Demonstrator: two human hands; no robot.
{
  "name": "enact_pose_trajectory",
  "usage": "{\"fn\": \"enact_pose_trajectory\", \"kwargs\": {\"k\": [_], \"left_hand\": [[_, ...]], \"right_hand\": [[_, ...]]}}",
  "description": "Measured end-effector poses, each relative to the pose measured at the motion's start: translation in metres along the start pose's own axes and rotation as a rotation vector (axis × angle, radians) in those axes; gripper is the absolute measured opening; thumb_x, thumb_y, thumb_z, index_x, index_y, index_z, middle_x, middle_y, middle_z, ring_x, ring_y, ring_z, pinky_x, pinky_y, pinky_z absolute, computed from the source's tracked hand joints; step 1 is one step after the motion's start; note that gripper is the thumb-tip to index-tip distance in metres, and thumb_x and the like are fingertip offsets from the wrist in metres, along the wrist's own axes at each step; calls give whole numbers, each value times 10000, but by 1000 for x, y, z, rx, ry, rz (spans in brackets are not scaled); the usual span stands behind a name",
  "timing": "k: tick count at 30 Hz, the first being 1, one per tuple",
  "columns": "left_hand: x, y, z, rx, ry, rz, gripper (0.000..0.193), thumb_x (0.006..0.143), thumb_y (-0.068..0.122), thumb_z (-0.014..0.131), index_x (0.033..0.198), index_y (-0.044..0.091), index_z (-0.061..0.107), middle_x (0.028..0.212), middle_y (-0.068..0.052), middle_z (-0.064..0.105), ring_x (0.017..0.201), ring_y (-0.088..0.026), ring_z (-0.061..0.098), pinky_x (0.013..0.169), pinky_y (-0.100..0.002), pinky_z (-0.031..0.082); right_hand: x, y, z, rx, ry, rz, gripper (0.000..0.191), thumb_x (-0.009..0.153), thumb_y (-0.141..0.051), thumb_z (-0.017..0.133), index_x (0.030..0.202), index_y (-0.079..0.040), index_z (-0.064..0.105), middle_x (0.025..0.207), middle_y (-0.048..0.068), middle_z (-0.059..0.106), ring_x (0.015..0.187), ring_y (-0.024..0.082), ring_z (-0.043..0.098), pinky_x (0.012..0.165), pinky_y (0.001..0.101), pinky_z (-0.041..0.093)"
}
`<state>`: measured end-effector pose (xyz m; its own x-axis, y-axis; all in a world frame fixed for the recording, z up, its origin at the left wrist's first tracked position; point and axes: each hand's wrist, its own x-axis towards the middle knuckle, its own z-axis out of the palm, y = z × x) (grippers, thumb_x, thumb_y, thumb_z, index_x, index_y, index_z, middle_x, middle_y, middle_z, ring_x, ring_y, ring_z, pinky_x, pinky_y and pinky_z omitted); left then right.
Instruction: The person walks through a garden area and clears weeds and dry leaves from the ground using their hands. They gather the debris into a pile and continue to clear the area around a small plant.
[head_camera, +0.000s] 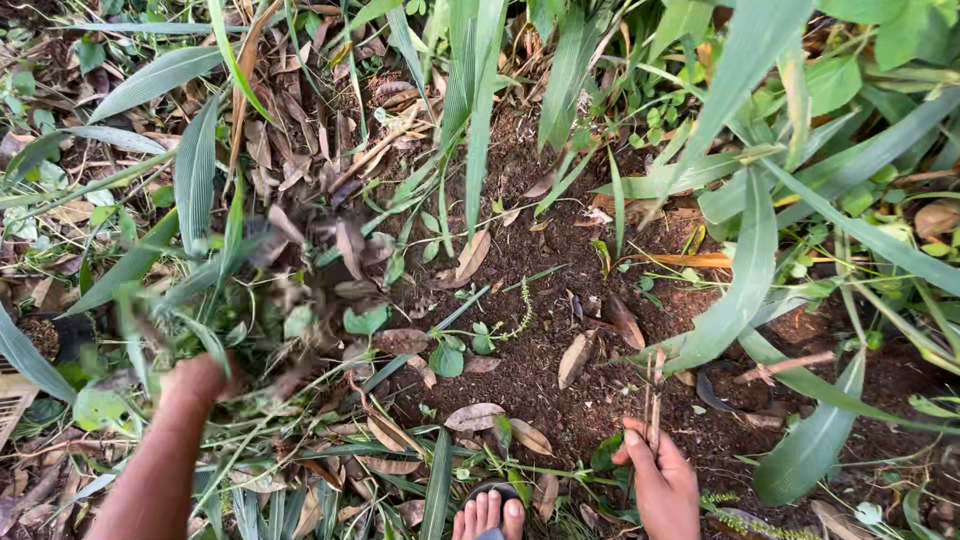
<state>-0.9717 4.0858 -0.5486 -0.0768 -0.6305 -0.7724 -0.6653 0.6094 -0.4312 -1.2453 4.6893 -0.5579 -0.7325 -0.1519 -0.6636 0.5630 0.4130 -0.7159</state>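
Head view, looking straight down at garden ground.

Left hand: forearm runs up from the lower left edge, wrist bent forward, hand blurred. Fingers look curled into a loose fist, but the blur hides whether they are closed on anything; cannot tell. A smear of dry brown leaves and debris sits just beyond and to the right of the knuckles, blurred too, so contact with the hand cannot be judged.

Right hand: comes up from the bottom edge, back of hand to the camera, fingers drawn together and pinched on a few thin dry stalks. The stalks rise straight out of the top of the grip, close together, their upper ends free above bare dark soil.

Between the two hands, low in view: toes of a bare foot in a dark sandal, nearer the right hand than the left.

Around the grips: broad green blade leaves arch in above and to the right of the right hand; more long blades hang above the left hand. Dry fallen leaves lie scattered on the soil between the hands.
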Motion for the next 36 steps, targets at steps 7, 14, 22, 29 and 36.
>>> {"fn": "enact_pose_trajectory", "kwargs": {"k": [7, 14, 22, 29, 36], "left_hand": [[11, 121, -190, -457, 593, 381, 355, 1013, 393, 558, 1139, 121, 748, 1108, -196, 741, 991, -402, 717, 910, -522, 567], [59, 253, -245, -544, 1023, 308, 379, 944, 174, 597, 1312, 111, 660, 1264, -131, 663, 1189, -346, 590, 998, -496, 446], [-17, 222, -184, -808, 1044, 441, 304, 1045, 211, 693, 1341, 144, 713, 1163, -135, 668, 1035, -295, 635, 931, -464, 479], [-135, 202, -120, -1312, 1066, 535, 618, 938, 269, 746, 1369, -67, 457, 1006, -96, 588, 763, -153, 535, 612, -334, 466], [-231, 285, -5, -1906, -241, 638, 205, 1011, 276, 577, 968, 91, 655, 714, -4, 587, 483, -81, 411, 385, -245, 312]], "right_hand": [[-5, -21, 24, 47, 9, 92, 336, 994, -219, 591, 1277, -74, 699, 759, 83, 713, 449, 50, 324, 425, 236, 240], [-18, -57, 35, 301, 53, 76, 328, 1004, -194, 635, 1265, -20, 731, 821, 8, 620, 536, 59, 457, 471, 240, 344], [-9, -92, 46, 453, -109, 130, 407, 973, -147, 589, 1377, -120, 633, 831, 79, 719, 487, 59, 494, 407, 219, 380], [-14, -98, 58, 513, -217, 72, 335, 978, -203, 599, 1279, -71, 660, 893, 96, 792, 478, 40, 472, 433, 201, 375], [-27, -105, 48, -178, -127, -135, 329, 990, -366, 689, 1014, -51, 781, 778, 59, 738, 533, 22, 384, 471, 205, 289]]}}
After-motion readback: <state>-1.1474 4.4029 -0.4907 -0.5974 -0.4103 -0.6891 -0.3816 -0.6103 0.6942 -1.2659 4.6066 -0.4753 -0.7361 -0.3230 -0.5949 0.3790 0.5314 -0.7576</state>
